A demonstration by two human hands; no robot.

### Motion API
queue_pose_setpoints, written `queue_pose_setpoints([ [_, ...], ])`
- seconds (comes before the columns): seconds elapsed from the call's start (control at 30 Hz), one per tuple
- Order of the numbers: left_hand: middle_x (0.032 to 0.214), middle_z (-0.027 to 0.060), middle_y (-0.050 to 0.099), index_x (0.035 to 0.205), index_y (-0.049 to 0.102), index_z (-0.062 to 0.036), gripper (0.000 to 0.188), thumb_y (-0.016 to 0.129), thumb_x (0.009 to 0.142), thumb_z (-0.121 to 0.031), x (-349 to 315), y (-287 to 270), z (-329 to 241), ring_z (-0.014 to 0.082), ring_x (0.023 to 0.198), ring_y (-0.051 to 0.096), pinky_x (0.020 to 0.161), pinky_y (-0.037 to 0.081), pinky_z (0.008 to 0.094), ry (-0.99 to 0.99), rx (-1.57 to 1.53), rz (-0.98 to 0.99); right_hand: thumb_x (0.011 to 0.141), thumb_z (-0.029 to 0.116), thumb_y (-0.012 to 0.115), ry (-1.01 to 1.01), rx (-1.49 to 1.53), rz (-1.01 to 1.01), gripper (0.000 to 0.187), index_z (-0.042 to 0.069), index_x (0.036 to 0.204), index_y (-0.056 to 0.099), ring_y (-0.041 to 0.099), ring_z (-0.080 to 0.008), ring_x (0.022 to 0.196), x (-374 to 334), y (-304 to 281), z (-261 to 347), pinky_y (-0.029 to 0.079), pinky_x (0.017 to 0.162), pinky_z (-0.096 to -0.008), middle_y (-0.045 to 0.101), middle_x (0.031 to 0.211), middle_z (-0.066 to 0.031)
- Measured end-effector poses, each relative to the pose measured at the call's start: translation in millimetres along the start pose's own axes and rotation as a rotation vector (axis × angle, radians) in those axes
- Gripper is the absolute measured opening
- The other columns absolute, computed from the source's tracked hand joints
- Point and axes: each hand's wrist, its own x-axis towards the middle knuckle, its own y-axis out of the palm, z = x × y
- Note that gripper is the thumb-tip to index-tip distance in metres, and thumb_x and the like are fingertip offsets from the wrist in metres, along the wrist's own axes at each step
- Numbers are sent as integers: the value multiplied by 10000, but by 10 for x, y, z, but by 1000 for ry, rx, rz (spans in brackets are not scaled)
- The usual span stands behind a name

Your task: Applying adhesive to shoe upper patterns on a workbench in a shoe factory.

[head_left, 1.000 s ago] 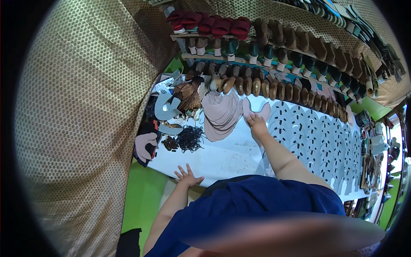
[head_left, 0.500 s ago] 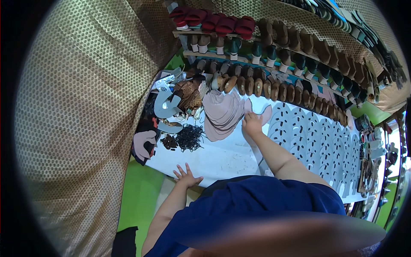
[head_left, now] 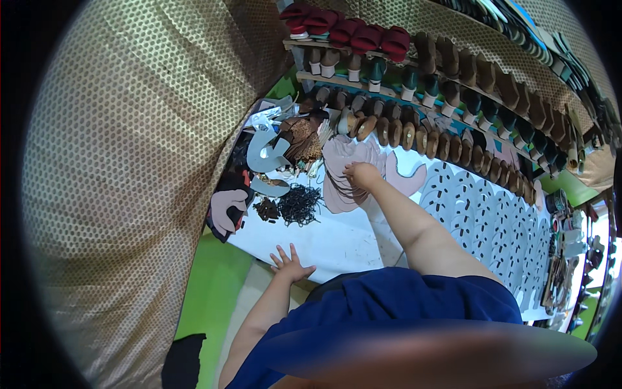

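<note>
My right hand (head_left: 363,175) reaches over the stack of pink curved shoe-upper pieces (head_left: 343,152); its fingers are bent together on the pieces at the right side of the pile. How many pieces they pinch is hidden. Just right of the stack, a single pink U-shaped piece (head_left: 407,175) lies flat on the white table (head_left: 350,240). By the table's near edge, my left hand (head_left: 291,266) rests with fingers spread and holds nothing. Beyond its fingertips lie a tangle of black strips (head_left: 299,205) and a small heap of dark brown bits (head_left: 266,209).
Pale grey cut-outs with dark marks (head_left: 479,220) cover the table's right part. Shoe shapes (head_left: 408,136) line its back, below racks of heeled shoes (head_left: 408,84) and red slippers (head_left: 346,31). Brown scraps (head_left: 301,139) pile up back left. A patterned curtain (head_left: 129,162) hangs at left.
My right hand has moved left from the single pink piece onto the stack, leaving that piece on the table. My left hand stays spread at the edge. The view has shifted slightly.
</note>
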Motion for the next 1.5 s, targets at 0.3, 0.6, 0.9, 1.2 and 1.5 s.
queue_pose_setpoints([
  [0.3,1520,264,-359,1530,-232,-218,1338,646,695,-784,4,-24,19,547,1367,-319,1108,-8,696,23,-9,9,831,244,648,535,418,-396,225,81,982,679,665,-383,876,100,-389,131,518,780,-452,692,947,-185],
  [0.6,1554,222,-326,1536,-220,-243,1306,638,707,-775,-83,-62,-8,509,1405,-286,1138,-20,652,-13,-1,-12,833,227,649,379,400,-340,232,89,1019,667,665,-373,889,130,-806,143,519,769,-443,692,930,-186],
  [0.9,1612,227,-158,1573,-84,-159,1285,726,690,-621,-274,37,-230,460,1468,-163,1126,-23,679,-53,-164,-247,789,256,685,331,136,-190,237,159,1003,711,678,-338,889,-8,-433,14,531,783,-435,708,933,-138],
  [1.2,1637,183,31,1559,148,-61,1016,686,787,-445,199,-542,-1066,397,1504,-7,1142,23,664,569,148,-671,750,255,714,121,27,-45,268,110,973,681,660,-323,915,-98,-321,189,525,801,-440,689,923,-104],
  [1.5,1630,184,111,1543,190,-15,872,611,877,-389,746,-1149,-1778,328,1507,121,1200,66,530,930,170,-635,825,228,625,202,150,-226,151,97,868,688,660,-360,779,-96,-92,29,527,708,-460,681,821,-148],
])
